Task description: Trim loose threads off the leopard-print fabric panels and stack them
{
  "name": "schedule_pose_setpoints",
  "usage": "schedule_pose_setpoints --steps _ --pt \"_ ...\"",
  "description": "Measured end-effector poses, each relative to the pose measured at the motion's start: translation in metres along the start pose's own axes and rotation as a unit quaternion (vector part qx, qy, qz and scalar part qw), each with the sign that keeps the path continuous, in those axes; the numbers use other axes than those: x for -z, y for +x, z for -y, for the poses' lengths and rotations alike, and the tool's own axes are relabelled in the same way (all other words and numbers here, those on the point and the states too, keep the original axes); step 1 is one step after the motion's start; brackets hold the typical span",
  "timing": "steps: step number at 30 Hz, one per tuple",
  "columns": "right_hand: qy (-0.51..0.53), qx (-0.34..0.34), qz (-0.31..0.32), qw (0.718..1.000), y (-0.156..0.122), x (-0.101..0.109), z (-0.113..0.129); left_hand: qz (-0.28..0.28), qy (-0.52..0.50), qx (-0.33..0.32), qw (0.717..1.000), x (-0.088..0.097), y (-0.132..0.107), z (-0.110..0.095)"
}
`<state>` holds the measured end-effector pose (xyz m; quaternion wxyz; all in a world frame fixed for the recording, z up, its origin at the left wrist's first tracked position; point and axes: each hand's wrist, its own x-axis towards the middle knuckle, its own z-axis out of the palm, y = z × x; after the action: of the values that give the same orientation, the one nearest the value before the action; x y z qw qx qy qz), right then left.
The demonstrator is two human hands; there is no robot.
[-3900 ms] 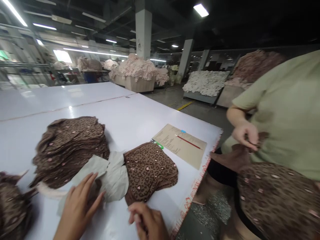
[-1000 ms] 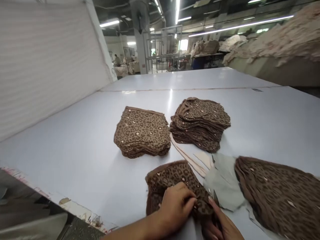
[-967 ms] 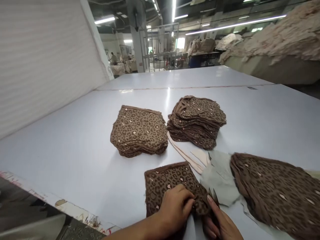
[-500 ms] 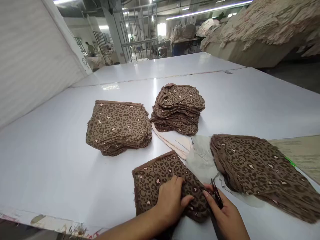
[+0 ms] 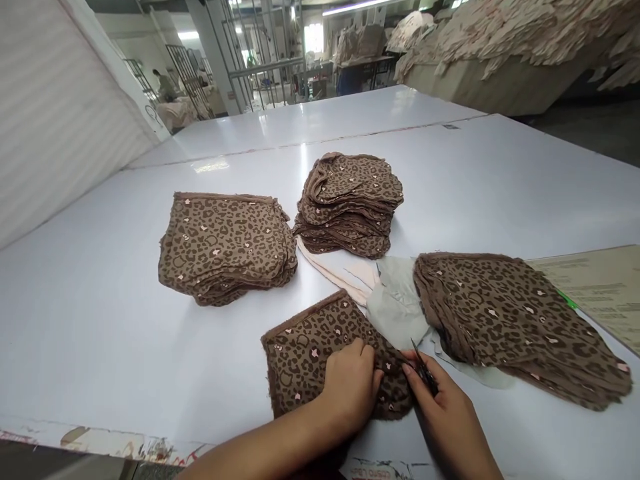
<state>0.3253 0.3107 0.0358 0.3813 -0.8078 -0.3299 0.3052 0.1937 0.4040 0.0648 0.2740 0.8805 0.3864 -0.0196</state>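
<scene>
A brown leopard-print fabric piece [image 5: 313, 347] with a fuzzy edge lies in front of me. My left hand [image 5: 353, 383] rests on its middle, fingers curled down and gripping the cloth. My right hand [image 5: 443, 403] is closed around dark thread snips [image 5: 424, 371], their points sticking up past the fingers. With thumb and fingertip, that same hand pinches the right edge of the fabric piece. Right of it lies a fanned stack of matching pieces [image 5: 505, 313]. The underside of the cloth and my left fingertips are hidden.
Two more leopard-print stacks, a left one [image 5: 225, 243] and a taller one [image 5: 350, 200], sit farther back on the white table [image 5: 100, 320]. Pale scraps [image 5: 397, 300] lie between the piles. A printed sheet [image 5: 600, 280] is at the right. A heaped cloth bin [image 5: 480, 83] stands beyond.
The view has tilted down slightly, so the stacks appear higher. My left fingers have curled in more, with the thumb tucked closer. Both hands remain on the same fabric piece.
</scene>
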Motion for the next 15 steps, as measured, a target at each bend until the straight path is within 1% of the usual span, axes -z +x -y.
schedule_pose_setpoints --steps 2,5,7,10,11,12,15 --pt "-0.008 0.0 -0.001 1.0 -0.001 0.001 -0.002 -0.01 -0.015 -0.002 1.0 -0.003 -0.001 0.0" --pt "-0.024 0.018 -0.011 0.999 -0.003 0.004 -0.004 -0.044 -0.06 -0.017 0.997 -0.003 -0.004 0.001" --pt "-0.055 0.029 -0.032 0.998 -0.007 0.008 -0.002 -0.074 -0.084 -0.039 0.993 -0.003 -0.008 0.002" --pt "-0.096 0.024 -0.069 0.993 -0.017 0.017 0.003 -0.108 -0.098 -0.065 0.987 -0.004 -0.013 0.003" --pt "-0.083 0.024 -0.066 0.994 -0.021 0.02 0.004 -0.113 -0.098 -0.069 0.986 -0.005 -0.014 0.004" --pt "-0.057 0.026 -0.048 0.997 -0.026 0.023 0.005 -0.117 -0.093 -0.068 0.986 -0.006 -0.015 0.004" --pt "0.036 0.017 0.042 0.998 -0.037 0.027 0.004 -0.111 -0.046 -0.047 0.992 -0.012 -0.017 0.003"
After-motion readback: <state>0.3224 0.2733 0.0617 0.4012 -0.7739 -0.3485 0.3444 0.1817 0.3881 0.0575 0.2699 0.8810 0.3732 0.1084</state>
